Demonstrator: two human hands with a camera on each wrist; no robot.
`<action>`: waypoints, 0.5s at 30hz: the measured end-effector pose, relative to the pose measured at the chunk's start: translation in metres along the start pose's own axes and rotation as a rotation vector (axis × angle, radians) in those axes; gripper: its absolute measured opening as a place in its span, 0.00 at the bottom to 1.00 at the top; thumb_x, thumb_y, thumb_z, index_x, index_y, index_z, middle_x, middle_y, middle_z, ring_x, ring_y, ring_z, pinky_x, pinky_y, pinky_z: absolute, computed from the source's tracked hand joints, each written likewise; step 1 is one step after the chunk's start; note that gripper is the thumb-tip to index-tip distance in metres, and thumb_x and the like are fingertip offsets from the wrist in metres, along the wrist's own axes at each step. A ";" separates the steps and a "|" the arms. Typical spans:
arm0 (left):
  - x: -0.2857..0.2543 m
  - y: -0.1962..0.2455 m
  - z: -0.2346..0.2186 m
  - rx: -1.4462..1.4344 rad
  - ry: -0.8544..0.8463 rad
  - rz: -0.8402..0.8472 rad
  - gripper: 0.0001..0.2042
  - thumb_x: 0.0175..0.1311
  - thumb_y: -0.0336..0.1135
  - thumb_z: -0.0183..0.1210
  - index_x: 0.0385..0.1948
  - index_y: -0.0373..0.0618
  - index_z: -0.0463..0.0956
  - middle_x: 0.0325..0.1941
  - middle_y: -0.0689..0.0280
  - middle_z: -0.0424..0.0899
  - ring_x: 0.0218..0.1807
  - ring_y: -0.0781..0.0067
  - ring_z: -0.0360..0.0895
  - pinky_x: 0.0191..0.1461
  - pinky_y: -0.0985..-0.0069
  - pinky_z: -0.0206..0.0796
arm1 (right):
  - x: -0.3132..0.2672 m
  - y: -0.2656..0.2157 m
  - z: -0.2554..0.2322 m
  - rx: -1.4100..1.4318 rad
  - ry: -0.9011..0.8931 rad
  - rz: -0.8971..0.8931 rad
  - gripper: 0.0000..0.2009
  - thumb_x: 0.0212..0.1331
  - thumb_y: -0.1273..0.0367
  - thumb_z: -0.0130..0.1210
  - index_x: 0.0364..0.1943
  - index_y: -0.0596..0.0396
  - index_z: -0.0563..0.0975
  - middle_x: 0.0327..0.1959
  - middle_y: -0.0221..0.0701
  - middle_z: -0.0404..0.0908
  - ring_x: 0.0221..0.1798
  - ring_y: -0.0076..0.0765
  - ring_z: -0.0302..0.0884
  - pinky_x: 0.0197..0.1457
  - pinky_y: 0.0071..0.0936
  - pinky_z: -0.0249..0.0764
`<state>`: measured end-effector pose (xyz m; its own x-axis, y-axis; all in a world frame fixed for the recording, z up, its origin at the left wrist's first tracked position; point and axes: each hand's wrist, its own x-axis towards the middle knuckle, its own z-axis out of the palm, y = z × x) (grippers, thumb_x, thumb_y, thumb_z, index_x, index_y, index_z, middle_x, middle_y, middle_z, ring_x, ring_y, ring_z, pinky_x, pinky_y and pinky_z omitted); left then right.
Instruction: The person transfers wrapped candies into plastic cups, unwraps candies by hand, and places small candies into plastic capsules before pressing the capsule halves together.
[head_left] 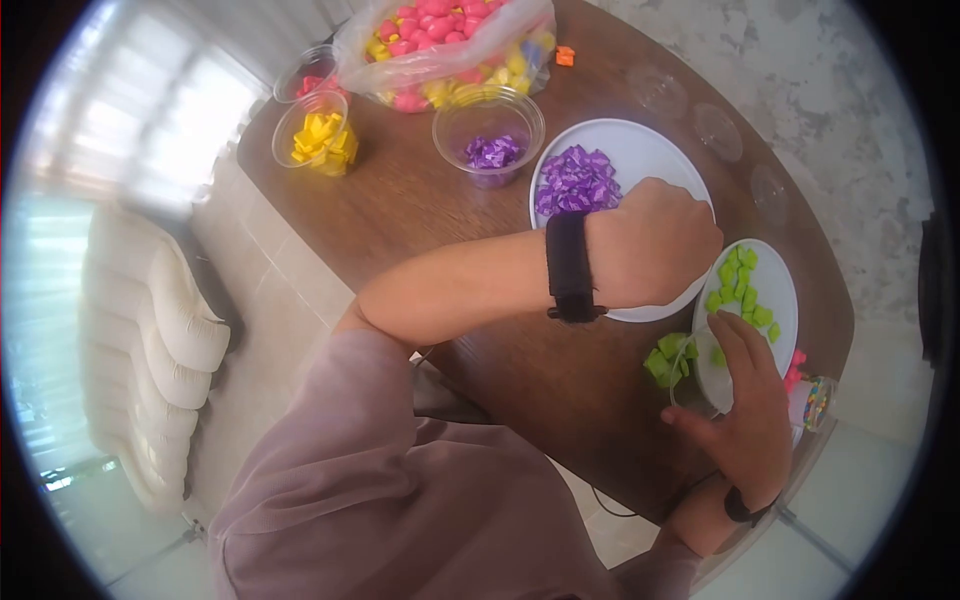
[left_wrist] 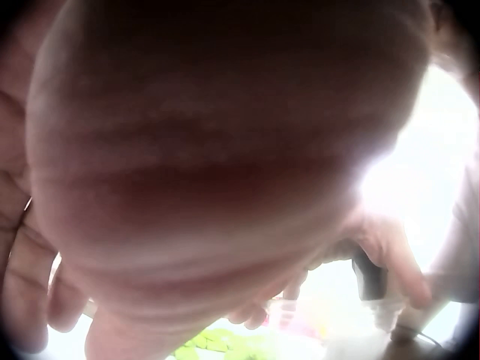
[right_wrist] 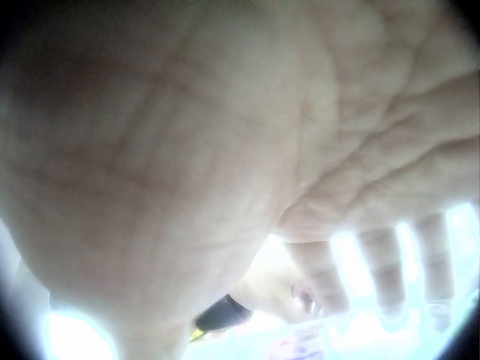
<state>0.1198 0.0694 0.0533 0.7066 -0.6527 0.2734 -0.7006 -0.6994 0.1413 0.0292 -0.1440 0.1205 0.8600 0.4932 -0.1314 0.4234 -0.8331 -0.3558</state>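
My left hand point(head_left: 655, 245) hangs over a round white plate point(head_left: 670, 150) that carries a heap of purple pieces point(head_left: 578, 180). Its fingers point down toward the smaller white plate point(head_left: 783, 270), where green pieces point(head_left: 740, 290) lie scattered. In the left wrist view the palm covers most of the scene, and what its fingertips do is hidden. My right hand point(head_left: 745, 415) holds a clear plastic cup point(head_left: 692, 396) between thumb and fingers at the near end of the green pieces' plate. More green pieces point(head_left: 664, 362) show through the cup's wall.
A clear bag point(head_left: 470, 55) of pink and yellow pieces sits at the table's far left. Near it stand a cup of purple pieces point(head_left: 493, 152), a cup of yellow pieces point(head_left: 322, 140) and an orange piece point(head_left: 566, 56). A jar of colourful bits point(head_left: 815, 405) stands by my right hand.
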 end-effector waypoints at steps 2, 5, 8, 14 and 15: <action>0.000 0.000 -0.005 -0.014 -0.004 0.008 0.03 0.56 0.31 0.59 0.27 0.45 0.79 0.27 0.62 0.81 0.32 0.63 0.83 0.33 0.66 0.71 | 0.000 -0.001 -0.001 0.002 0.016 -0.004 0.45 0.37 0.62 0.78 0.66 0.58 0.71 0.65 0.47 0.73 0.65 0.59 0.73 0.66 0.47 0.71; -0.003 0.000 -0.013 -0.047 0.100 0.086 0.03 0.57 0.31 0.59 0.27 0.43 0.78 0.28 0.60 0.81 0.33 0.60 0.83 0.34 0.64 0.71 | -0.008 0.001 -0.008 0.058 0.034 0.054 0.44 0.36 0.64 0.78 0.65 0.58 0.72 0.63 0.46 0.75 0.63 0.59 0.74 0.66 0.46 0.72; -0.006 0.004 -0.030 -0.219 0.013 0.106 0.06 0.59 0.32 0.60 0.27 0.40 0.76 0.30 0.57 0.80 0.34 0.55 0.81 0.37 0.61 0.72 | -0.015 0.002 -0.015 0.044 0.106 0.031 0.43 0.37 0.66 0.78 0.64 0.58 0.72 0.59 0.46 0.77 0.60 0.59 0.76 0.64 0.46 0.73; -0.075 -0.012 -0.062 -0.450 0.182 -0.023 0.08 0.64 0.34 0.63 0.37 0.38 0.80 0.35 0.55 0.82 0.38 0.53 0.82 0.42 0.61 0.74 | -0.037 -0.003 -0.032 0.068 0.301 0.064 0.36 0.39 0.73 0.71 0.61 0.60 0.75 0.56 0.45 0.80 0.59 0.54 0.78 0.64 0.44 0.72; -0.094 -0.020 -0.076 -0.496 0.148 -0.112 0.08 0.64 0.33 0.64 0.39 0.39 0.81 0.36 0.55 0.83 0.38 0.55 0.83 0.43 0.63 0.75 | -0.041 -0.006 -0.036 0.066 0.307 0.049 0.36 0.39 0.73 0.71 0.61 0.60 0.75 0.56 0.45 0.80 0.59 0.54 0.78 0.64 0.44 0.72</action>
<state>0.0600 0.1663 0.0970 0.7834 -0.5087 0.3571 -0.6097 -0.5172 0.6007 0.0014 -0.1681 0.1612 0.9289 0.3460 0.1322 0.3688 -0.8308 -0.4169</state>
